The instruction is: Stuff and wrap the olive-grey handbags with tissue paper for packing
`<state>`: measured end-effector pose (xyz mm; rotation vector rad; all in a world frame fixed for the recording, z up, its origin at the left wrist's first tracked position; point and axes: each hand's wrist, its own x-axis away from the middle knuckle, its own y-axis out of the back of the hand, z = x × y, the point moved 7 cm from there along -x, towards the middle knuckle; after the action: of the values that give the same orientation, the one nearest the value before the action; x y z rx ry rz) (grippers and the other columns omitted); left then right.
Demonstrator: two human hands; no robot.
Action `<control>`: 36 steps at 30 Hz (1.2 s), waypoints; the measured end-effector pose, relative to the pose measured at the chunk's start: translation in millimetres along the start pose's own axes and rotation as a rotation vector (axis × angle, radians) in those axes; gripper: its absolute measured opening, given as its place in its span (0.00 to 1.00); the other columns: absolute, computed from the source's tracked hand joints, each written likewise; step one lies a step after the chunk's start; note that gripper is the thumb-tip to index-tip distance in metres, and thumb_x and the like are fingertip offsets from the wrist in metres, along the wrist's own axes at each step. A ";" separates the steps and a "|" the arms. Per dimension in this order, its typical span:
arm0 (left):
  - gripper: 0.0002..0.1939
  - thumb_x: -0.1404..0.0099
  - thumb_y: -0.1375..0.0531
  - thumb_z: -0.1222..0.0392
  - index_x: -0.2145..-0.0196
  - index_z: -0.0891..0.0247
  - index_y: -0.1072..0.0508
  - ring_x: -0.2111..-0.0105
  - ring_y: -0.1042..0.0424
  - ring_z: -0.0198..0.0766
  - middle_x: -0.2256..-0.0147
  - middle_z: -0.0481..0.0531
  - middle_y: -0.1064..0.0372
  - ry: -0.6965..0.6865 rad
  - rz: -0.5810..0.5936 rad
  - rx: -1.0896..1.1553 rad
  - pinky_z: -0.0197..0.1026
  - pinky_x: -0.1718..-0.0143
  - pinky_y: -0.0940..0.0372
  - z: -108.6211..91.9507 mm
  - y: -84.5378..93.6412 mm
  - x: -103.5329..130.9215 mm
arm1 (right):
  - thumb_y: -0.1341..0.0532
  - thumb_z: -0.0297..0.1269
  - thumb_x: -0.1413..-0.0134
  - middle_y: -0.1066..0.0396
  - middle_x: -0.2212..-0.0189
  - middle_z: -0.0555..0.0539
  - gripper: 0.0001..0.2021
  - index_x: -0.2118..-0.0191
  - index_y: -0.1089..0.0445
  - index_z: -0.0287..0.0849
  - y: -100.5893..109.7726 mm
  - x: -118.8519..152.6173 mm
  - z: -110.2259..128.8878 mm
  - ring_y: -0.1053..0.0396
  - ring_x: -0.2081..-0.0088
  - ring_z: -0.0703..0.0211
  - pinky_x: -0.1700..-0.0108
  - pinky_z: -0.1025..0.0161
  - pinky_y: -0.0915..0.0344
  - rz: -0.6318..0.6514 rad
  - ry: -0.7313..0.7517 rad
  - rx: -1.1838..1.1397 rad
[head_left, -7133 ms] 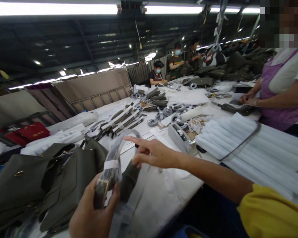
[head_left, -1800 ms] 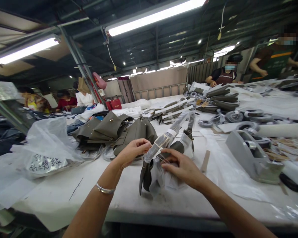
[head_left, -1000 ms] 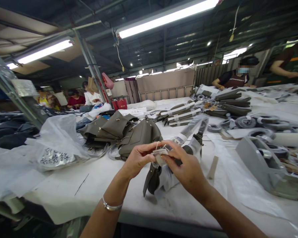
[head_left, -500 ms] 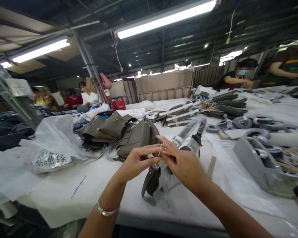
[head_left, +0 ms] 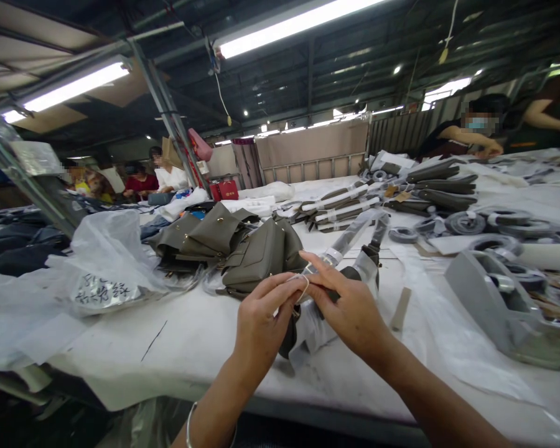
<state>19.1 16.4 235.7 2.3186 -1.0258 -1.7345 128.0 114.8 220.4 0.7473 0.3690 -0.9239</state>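
My left hand [head_left: 267, 306] and my right hand [head_left: 348, 303] meet at the centre, fingertips pinching a thin pale elastic band [head_left: 305, 287]. The band loops around something between my fingers that is mostly hidden. Just beyond runs a strap wrapped in clear plastic [head_left: 350, 238], with its lower end near my fingers. Under my hands lies a dark olive piece [head_left: 288, 341] beside crumpled clear film [head_left: 310, 333]. An olive bag [head_left: 256, 258] rests behind my left hand.
More olive bag pieces [head_left: 205, 233] and a marked plastic bag [head_left: 107, 267] lie left. At right are a grey tape dispenser [head_left: 494, 305], rolled straps [head_left: 465, 223] and a flat strip [head_left: 401, 309]. People work across the white table [head_left: 191, 348].
My left fingers have curled in closer to my right hand, and the band now shows as a rounder loop. The olive piece below is more hidden. The whole view has shifted slightly.
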 end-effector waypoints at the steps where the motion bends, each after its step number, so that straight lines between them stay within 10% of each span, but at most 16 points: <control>1: 0.10 0.35 0.38 0.69 0.58 0.58 0.21 0.59 0.23 0.34 0.58 0.50 0.22 -0.004 -0.024 -0.028 0.34 0.54 0.28 -1.7 2.1 0.9 | 0.42 0.34 0.36 0.21 0.57 0.51 0.22 0.37 0.37 0.51 -0.9 -0.2 0.6 0.25 0.53 0.59 0.48 0.63 0.32 0.012 -0.005 -0.057; 9: 0.18 0.39 0.33 0.63 0.51 0.56 0.28 0.65 0.23 0.32 0.66 0.45 0.23 0.365 -0.213 0.123 0.32 0.61 0.27 21.8 24.4 21.5 | 0.34 0.41 0.42 0.23 0.53 0.46 0.21 0.43 0.32 0.49 -13.9 16.4 -29.6 0.26 0.50 0.57 0.46 0.60 0.30 -0.045 -0.335 -0.789; 14: 0.16 0.42 0.30 0.59 0.56 0.60 0.26 0.66 0.22 0.33 0.66 0.47 0.22 0.610 -0.386 0.335 0.32 0.63 0.27 45.0 33.4 47.0 | 0.35 0.39 0.42 0.22 0.56 0.46 0.14 0.50 0.26 0.46 -17.4 23.3 -29.2 0.24 0.53 0.56 0.47 0.60 0.29 -0.033 -0.233 -0.547; 19: 0.12 0.42 0.32 0.64 0.60 0.59 0.26 0.68 0.23 0.32 0.67 0.45 0.23 0.460 -0.609 0.061 0.33 0.63 0.26 10.7 67.7 70.8 | 0.39 0.34 0.39 0.23 0.54 0.48 0.11 0.53 0.24 0.48 -22.9 19.2 -16.2 0.25 0.54 0.58 0.48 0.60 0.29 0.073 -0.070 -0.288; 22: 0.11 0.40 0.34 0.68 0.61 0.55 0.25 0.68 0.22 0.35 0.68 0.45 0.22 0.162 -0.393 -0.103 0.34 0.65 0.25 -28.8 59.3 76.0 | 0.40 0.34 0.38 0.23 0.55 0.47 0.11 0.53 0.24 0.47 -24.1 16.2 -14.0 0.26 0.53 0.58 0.46 0.59 0.30 0.075 -0.033 -0.290; 27: 0.16 0.34 0.41 0.70 0.48 0.63 0.28 0.64 0.20 0.38 0.64 0.52 0.19 -0.308 0.160 -0.010 0.35 0.63 0.24 -53.8 -16.1 96.1 | 0.38 0.36 0.39 0.21 0.60 0.46 0.09 0.57 0.23 0.43 -26.7 15.1 -22.2 0.23 0.59 0.58 0.51 0.61 0.26 0.039 -0.110 -0.505; 34: 0.18 0.31 0.44 0.57 0.45 0.58 0.30 0.61 0.21 0.42 0.60 0.57 0.20 -0.116 0.069 0.112 0.39 0.61 0.24 5.8 -21.0 112.3 | 0.39 0.37 0.38 0.22 0.56 0.45 0.09 0.58 0.22 0.47 0.2 28.6 -52.3 0.24 0.54 0.55 0.48 0.59 0.27 0.007 -0.117 -0.378; 36: 0.19 0.31 0.45 0.54 0.43 0.54 0.31 0.54 0.23 0.45 0.53 0.57 0.23 0.147 -0.058 0.083 0.41 0.58 0.24 39.1 -13.7 124.8 | 0.38 0.40 0.39 0.21 0.62 0.45 0.09 0.59 0.22 0.46 8.4 43.3 -79.3 0.22 0.62 0.56 0.57 0.63 0.24 -0.037 -0.231 -0.357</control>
<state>8.8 -28.1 112.3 2.5065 -1.0333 -1.5406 161.2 149.8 143.5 0.3040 0.3325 -0.9357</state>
